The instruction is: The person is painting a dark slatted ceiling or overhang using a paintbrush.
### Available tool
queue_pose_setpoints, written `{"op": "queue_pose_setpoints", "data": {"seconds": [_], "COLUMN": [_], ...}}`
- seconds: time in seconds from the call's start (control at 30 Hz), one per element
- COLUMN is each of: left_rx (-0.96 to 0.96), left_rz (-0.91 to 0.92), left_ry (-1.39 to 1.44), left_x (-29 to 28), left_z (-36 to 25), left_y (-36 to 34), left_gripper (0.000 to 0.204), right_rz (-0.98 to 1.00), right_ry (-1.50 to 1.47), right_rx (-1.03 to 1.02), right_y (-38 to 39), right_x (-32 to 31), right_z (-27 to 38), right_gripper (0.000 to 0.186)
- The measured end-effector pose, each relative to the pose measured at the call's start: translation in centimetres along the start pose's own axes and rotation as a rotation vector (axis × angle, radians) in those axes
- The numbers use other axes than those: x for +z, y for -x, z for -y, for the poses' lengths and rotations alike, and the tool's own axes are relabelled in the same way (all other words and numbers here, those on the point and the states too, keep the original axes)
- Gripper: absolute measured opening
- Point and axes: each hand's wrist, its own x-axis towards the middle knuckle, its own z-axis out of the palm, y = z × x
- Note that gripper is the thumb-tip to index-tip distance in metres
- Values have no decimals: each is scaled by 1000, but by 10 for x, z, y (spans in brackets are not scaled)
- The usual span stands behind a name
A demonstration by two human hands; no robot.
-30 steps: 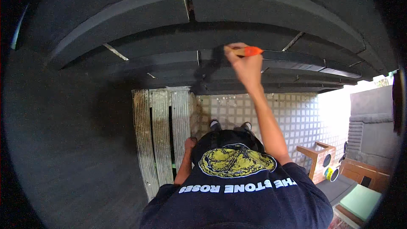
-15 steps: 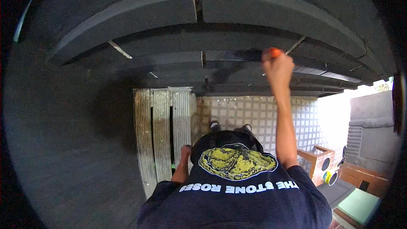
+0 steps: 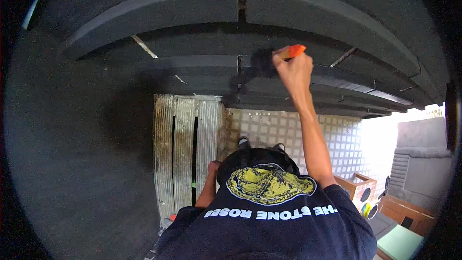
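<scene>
My right hand (image 3: 294,70) is raised in front of me, closed around the handle of a paintbrush (image 3: 291,52). Its handle is pale wood with an orange end that sticks out past the thumb side; the bristles are hidden by the hand and the shadow. The brush is held close to the dark grey slatted boards (image 3: 192,60), whose joints show pale gaps. I cannot tell whether the bristles touch them. My left hand (image 3: 214,165) hangs low by my hip, beside a ribbed whitish plank surface (image 3: 184,144); its fingers are mostly hidden.
A dark wall (image 3: 96,163) fills the left side. My feet stand on a tiled floor (image 3: 269,125). At the lower right are a wooden box frame (image 3: 358,185), a round tub (image 3: 370,210) and a pale green panel (image 3: 400,240). Bright light comes from the right.
My right hand has moved left and slightly up along the boards with the paintbrush, and more of its handle shows. My left hand stays low by my hip. The view has shifted slightly.
</scene>
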Motion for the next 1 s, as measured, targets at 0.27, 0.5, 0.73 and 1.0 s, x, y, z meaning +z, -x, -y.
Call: {"op": "queue_pose_setpoints", "data": {"seconds": [0.27,0.5,0.73,1.0], "left_rx": [-89,-45,-240,-188], "left_rz": [73,-98,31,-2], "left_ry": [8,254,149,156], "left_x": [-5,-10,3,8], "left_z": [13,2,11,18], "left_y": [13,5,-4,-3], "left_gripper": [29,30,35,36], "right_rz": [165,105,69,145], "right_ry": [-391,43,43,-453], "right_rx": [120,-123,-40,143], "right_y": [-2,-7,-1,4], "right_x": [31,24,16,32], "right_z": [21,15,11,-7], "right_gripper": [19,14,15,13]}}
